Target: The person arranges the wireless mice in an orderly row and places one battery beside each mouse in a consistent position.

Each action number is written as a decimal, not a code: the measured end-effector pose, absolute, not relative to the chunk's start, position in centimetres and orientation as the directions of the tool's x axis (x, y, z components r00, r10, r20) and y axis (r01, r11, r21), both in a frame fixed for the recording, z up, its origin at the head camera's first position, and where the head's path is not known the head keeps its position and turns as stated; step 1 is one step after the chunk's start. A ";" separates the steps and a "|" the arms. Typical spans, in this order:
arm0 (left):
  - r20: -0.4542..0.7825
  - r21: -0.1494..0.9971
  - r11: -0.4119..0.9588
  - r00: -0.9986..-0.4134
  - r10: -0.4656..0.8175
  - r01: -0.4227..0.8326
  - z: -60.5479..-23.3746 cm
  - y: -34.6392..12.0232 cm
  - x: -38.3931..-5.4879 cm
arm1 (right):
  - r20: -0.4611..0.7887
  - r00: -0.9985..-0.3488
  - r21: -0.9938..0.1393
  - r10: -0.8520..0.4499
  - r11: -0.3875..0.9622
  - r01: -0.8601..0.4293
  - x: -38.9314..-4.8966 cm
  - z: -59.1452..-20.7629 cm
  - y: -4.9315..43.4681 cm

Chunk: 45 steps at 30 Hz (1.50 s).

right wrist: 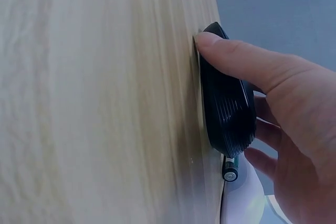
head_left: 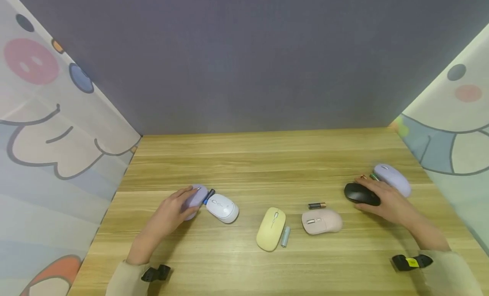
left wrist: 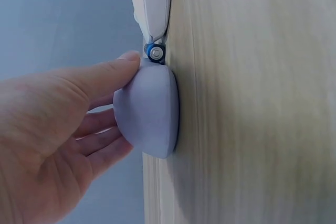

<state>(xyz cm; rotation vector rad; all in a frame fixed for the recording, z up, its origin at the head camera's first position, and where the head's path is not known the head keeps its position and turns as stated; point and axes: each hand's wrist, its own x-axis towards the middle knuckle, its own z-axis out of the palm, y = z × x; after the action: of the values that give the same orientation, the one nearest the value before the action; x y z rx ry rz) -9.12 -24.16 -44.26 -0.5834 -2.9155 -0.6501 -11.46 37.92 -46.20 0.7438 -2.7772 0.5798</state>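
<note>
My left hand [head_left: 168, 213] grips a light purple computer mouse [head_left: 197, 195] on the table's left side, thumb on one side and fingers on the other. Beside it a blue and black battery [left wrist: 156, 52] lies between this mouse and a white mouse [head_left: 223, 207]. On the right, my right hand [head_left: 390, 202] holds a black mouse [head_left: 359, 193] between thumb and fingers; ridges show along its side in the right wrist view. Just behind that hand sit a second purple mouse [head_left: 393, 178] and a green battery [head_left: 374, 177]. A copper-coloured battery end [head_left: 363, 176] peeks out by the fingers.
Between the hands, a yellow mouse [head_left: 271, 229] lies next to a pale battery [head_left: 285, 237]. A pink mouse [head_left: 322, 221] has a black and copper battery [head_left: 317, 205] behind it. A grey panel [head_left: 244, 66] stands at the wooden table's [head_left: 244, 160] back edge.
</note>
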 end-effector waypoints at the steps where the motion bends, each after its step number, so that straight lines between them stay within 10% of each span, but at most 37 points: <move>1: 0.171 0.390 0.837 -0.924 0.343 0.383 -44.2 -24.1 -9.1 | 0.298 -0.848 -0.314 -0.438 0.794 -0.520 -11.5 -46.2 37.9; 29: 0.079 0.381 0.873 -0.951 0.300 0.306 -43.0 -23.6 -9.3 | 0.324 -0.793 -0.234 -0.516 0.768 -0.596 -13.1 -44.4 37.0; 45: 0.062 0.356 0.881 -0.949 0.309 0.310 -43.0 -23.8 -9.5 | 0.175 -0.894 -0.364 -0.413 0.816 -0.449 -17.5 -42.9 33.3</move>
<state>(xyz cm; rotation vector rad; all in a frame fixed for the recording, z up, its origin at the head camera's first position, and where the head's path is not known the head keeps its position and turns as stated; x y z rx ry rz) -9.45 -23.82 -42.95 -0.5011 -3.0441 -0.5766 -17.48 33.34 -42.92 0.6915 -2.9092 0.6158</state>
